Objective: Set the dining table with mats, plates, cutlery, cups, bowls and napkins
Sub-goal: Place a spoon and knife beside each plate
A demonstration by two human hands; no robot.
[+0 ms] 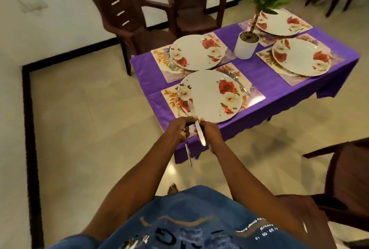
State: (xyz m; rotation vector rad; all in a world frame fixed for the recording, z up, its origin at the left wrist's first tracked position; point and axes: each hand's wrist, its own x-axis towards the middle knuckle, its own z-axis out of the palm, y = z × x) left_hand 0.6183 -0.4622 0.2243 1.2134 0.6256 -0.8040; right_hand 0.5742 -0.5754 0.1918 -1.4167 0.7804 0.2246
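A low table with a purple cloth (269, 77) carries several floral mats, each with a white rose-patterned plate. The nearest plate (209, 97) sits on a mat (253, 97) with a spoon (238, 83) lying at its right side. Both hands meet just in front of that plate's near edge. My left hand (179, 129) grips a bundle of steel cutlery (188, 155) whose handles hang down. My right hand (211, 133) pinches one steel piece (200, 135) from the bundle. Another piece's tip (190, 106) reaches over the plate's left rim.
A potted plant in a white pot (246, 46) stands mid-table. Two brown plastic chairs (129, 21) stand behind the table's far side and another chair (347, 179) is at my right. Pale tiled floor surrounds the table, with a dark border strip at left.
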